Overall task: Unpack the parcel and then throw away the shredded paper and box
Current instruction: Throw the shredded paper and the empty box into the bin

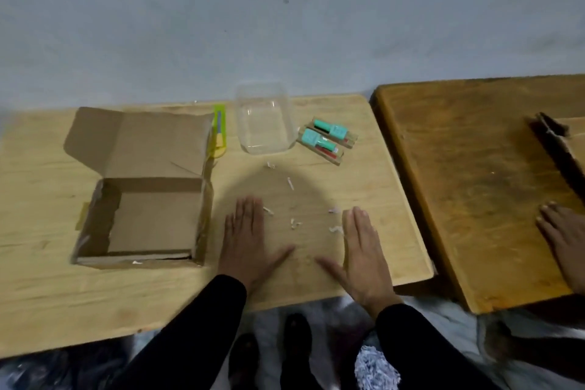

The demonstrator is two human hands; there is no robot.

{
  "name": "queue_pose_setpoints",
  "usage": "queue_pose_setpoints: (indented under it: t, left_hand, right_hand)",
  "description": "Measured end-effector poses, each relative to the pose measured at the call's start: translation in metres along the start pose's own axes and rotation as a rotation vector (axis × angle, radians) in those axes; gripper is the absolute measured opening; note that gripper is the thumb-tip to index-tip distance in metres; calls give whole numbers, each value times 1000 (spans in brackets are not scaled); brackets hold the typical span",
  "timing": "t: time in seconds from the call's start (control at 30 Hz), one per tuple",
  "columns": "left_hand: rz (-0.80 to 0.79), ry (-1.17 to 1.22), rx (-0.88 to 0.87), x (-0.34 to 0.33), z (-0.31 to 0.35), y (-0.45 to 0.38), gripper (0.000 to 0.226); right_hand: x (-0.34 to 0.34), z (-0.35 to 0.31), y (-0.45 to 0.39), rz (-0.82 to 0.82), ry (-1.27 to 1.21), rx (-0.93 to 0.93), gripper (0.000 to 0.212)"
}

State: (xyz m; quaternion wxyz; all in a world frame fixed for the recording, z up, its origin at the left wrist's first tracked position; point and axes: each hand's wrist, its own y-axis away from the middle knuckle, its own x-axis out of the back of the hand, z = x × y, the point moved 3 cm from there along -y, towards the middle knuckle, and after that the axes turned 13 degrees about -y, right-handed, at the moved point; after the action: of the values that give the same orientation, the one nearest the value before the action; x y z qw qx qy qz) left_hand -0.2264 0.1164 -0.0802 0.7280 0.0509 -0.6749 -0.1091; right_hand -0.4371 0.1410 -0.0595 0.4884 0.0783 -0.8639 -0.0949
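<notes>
Lying flat, open and empty: left hand [245, 239], right hand [359, 255], beside box [148, 222], lid rearward.

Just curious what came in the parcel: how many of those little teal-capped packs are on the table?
2. Both teal-capped packs lie side by side right of the clear tub: one farther back, one nearer. The open box looks empty.

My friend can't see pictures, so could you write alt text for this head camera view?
Two hands, left and right, lie flat and empty on a wooden table among scraps of shredded paper. An open, emptied cardboard box sits left; behind are a clear plastic tub, a yellow-green cutter and two teal-labelled packs.
</notes>
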Motion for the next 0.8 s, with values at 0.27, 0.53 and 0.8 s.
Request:
queue_pose_setpoints:
  t: [0.27,0.53,0.8]
  left_hand:
    - [38,-14,-73,15,16,-76,105]
    - [62,-26,-185,15,28,-74,75]
    - [-23,57,-255,5,51,-19,85]
  right_hand:
    - [2,-6,-54,-87,18,153,98]
    - [1,-9,-66,-100,46,278,89]
    - [-12,-13,-51,-79,-18,263,91]
